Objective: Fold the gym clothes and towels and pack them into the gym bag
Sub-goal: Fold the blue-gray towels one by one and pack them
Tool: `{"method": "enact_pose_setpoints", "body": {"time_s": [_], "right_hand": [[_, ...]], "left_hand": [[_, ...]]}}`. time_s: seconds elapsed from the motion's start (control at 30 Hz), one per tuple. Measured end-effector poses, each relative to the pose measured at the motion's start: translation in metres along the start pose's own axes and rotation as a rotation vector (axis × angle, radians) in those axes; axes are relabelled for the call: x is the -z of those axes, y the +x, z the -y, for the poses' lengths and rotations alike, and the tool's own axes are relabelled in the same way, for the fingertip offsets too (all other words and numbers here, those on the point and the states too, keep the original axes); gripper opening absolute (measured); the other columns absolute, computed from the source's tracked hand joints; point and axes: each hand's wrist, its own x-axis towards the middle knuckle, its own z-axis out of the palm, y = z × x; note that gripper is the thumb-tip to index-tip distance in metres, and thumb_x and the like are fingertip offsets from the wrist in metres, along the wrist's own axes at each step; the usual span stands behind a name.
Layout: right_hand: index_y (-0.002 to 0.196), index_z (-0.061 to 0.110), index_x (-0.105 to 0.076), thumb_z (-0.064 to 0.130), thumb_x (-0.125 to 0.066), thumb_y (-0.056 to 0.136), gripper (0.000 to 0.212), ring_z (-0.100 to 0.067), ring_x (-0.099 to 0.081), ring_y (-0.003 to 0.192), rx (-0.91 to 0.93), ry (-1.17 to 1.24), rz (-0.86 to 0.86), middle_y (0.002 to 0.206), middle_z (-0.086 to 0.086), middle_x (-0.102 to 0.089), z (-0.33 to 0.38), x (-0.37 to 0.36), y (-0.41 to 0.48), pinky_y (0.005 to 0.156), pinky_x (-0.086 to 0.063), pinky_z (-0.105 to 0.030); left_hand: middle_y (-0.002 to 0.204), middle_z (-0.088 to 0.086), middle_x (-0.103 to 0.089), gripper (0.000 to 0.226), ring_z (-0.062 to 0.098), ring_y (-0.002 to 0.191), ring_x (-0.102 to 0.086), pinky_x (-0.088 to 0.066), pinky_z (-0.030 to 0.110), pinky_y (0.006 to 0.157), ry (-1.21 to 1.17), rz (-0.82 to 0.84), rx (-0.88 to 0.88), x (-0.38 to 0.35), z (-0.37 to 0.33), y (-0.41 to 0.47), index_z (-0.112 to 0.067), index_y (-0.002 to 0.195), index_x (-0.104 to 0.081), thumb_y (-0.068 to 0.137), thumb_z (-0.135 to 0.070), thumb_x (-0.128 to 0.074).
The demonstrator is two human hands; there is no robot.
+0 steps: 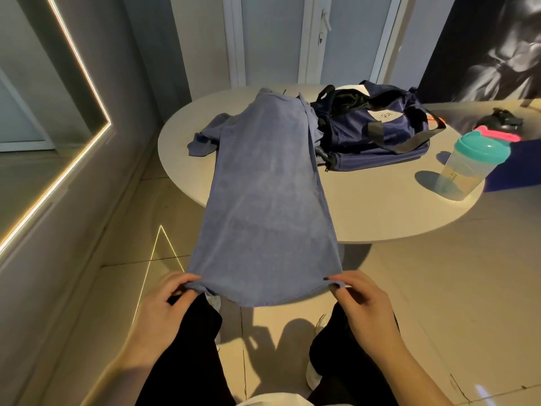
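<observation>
Head view: left hand (164, 300) and right hand (363, 300) each pinch a near corner of the long blue-grey terry towel (269, 200) with curled fingers (187, 279), holding that end off the floor in front of the round white worktop (380, 212). The towel's long axis runs straight away from the person, its far end lying on the worktop against the open navy fabric gym bag (377, 127). By this evidence the folding is at an early stage and the towel is not yet packed; the bag's dark contents cannot be identified.

Bare forearms (128, 364), loose black trousers (187, 361), white shoes (312, 375), edge of a white top (272, 399) below
</observation>
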Motion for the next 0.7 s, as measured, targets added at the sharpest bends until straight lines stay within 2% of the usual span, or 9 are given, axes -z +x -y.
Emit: {"method": "enact_pose_setpoints", "body": {"time_s": [0.17,0.27,0.33,0.37,0.4,0.47,0.53,0.63,0.7], "right_hand": [[0.076,0.029,-0.074,0.028,-0.060,0.094,0.022,-0.006,-0.056,0.115,0.049,-0.052,-0.097,0.124,0.016,-0.058,0.016,0.005,0.005,0.083,-0.045,-0.014],[0.081,0.018,-0.075,0.030,-0.056,0.095,0.027,-0.005,-0.053,0.123,0.120,-0.029,-0.155,0.126,0.012,-0.062,0.022,0.009,0.010,0.089,-0.043,-0.013],[0.078,0.009,-0.071,0.039,-0.054,0.099,0.040,-0.002,-0.060,0.090,0.133,0.070,-0.161,0.089,0.013,-0.068,0.028,0.011,0.012,0.074,-0.044,-0.016],[0.070,0.003,-0.061,0.048,-0.054,0.099,0.054,-0.002,-0.051,0.069,0.124,0.092,-0.186,0.070,0.012,-0.057,0.031,0.011,0.013,0.061,-0.038,-0.018],[0.065,0.000,-0.050,0.051,-0.054,0.096,0.060,-0.005,-0.038,0.060,0.120,0.093,-0.219,0.061,0.009,-0.043,0.035,0.012,0.014,0.054,-0.029,-0.021],[0.063,-0.002,-0.040,0.040,-0.052,0.095,0.054,-0.007,-0.029,0.058,0.131,0.091,-0.265,0.059,0.006,-0.033,0.042,0.013,0.016,0.052,-0.022,-0.023],[0.065,-0.005,-0.042,0.024,-0.054,0.100,0.047,-0.008,-0.029,0.058,0.132,0.116,-0.275,0.059,0.003,-0.034,0.047,0.016,0.020,0.052,-0.022,-0.025],[0.066,-0.007,-0.043,0.010,-0.051,0.103,0.042,-0.011,-0.030,0.060,0.111,0.153,-0.232,0.061,-0.013,-0.033,0.056,0.017,0.030,0.053,-0.022,-0.027],[0.071,-0.009,-0.046,0.013,-0.049,0.104,0.040,-0.012,-0.033,0.062,0.096,0.117,-0.178,0.068,-0.021,-0.038,0.061,0.016,0.043,0.055,-0.025,-0.025]], "left_hand": [[0.081,-0.011,-0.069,0.031,0.003,0.076,-0.066,-0.045,0.009,0.069,-0.007,0.025,-0.001,0.012,-0.014,0.005,-0.031,0.080,-0.069,0.095,-0.004,-0.063],[0.082,-0.012,-0.069,0.029,0.004,0.078,-0.066,-0.047,0.015,0.071,0.008,0.085,-0.005,0.022,-0.031,0.004,-0.037,0.086,-0.066,0.091,-0.009,-0.070],[0.088,-0.015,-0.068,0.035,0.004,0.085,-0.064,-0.049,0.023,0.079,0.013,0.113,0.009,0.029,-0.041,0.000,-0.040,0.086,-0.064,0.080,-0.010,-0.082],[0.090,-0.015,-0.067,0.037,0.005,0.086,-0.063,-0.050,0.027,0.080,0.027,0.135,0.026,0.032,-0.048,-0.003,-0.039,0.085,-0.063,0.075,-0.012,-0.086],[0.089,-0.014,-0.067,0.037,0.006,0.086,-0.063,-0.050,0.029,0.080,0.045,0.157,0.025,0.036,-0.055,-0.006,-0.038,0.084,-0.063,0.072,-0.013,-0.088],[0.082,-0.012,-0.067,0.037,0.008,0.081,-0.062,-0.048,0.026,0.075,0.088,0.180,0.002,0.044,-0.061,-0.010,-0.037,0.079,-0.064,0.071,-0.008,-0.087],[0.073,-0.012,-0.067,0.040,0.007,0.075,-0.062,-0.046,0.021,0.069,0.095,0.151,-0.019,0.054,-0.065,-0.012,-0.038,0.073,-0.066,0.072,0.000,-0.082],[0.065,-0.010,-0.066,0.020,0.010,0.064,-0.061,-0.051,0.034,0.069,-0.007,0.073,-0.073,0.065,-0.075,-0.004,-0.042,0.070,-0.071,0.073,-0.022,-0.074],[0.069,-0.005,-0.067,0.009,0.017,0.068,-0.061,-0.048,0.029,0.065,-0.005,0.046,-0.072,0.064,-0.084,0.010,-0.035,0.074,-0.073,0.080,-0.028,-0.077]]}}
